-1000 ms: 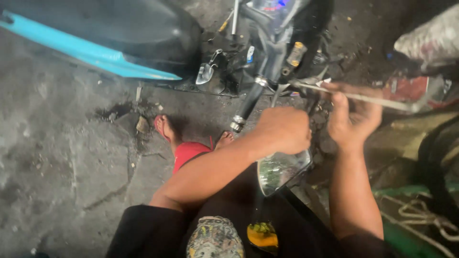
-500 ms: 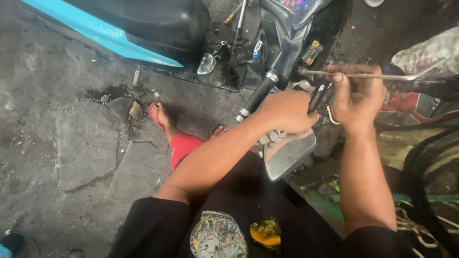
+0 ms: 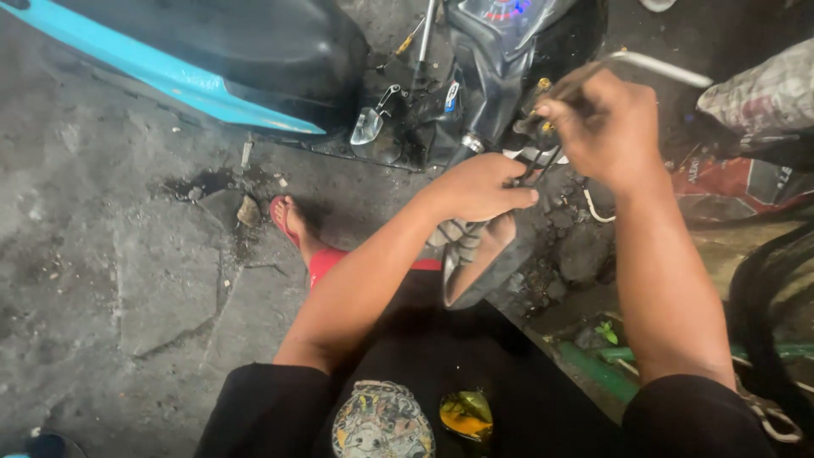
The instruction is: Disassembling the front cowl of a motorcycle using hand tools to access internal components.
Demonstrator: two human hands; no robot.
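**Two hands at a scooter's handlebar end**

The left hand [image 3: 479, 188] is closed around the handlebar grip [image 3: 465, 239] of a dark scooter part, fingers curled tight over its top. At about two o'clock from it, the right hand [image 3: 606, 127] pinches a thin metal rod [image 3: 661, 66] — the rod runs away toward two o'clock — and also touches thin black cables [image 3: 534, 165] that hang between the two hands. Just below the left hand, at six o'clock, a rear-view mirror [image 3: 483, 267] tilts downward. At twelve o'clock sits the black handlebar housing [image 3: 500, 59]. Farther out at ten o'clock lies a blue and black scooter body [image 3: 212, 59]. A foot in a red sandal [image 3: 292, 225] rests on the cracked concrete floor [image 3: 110, 254] at nine o'clock.
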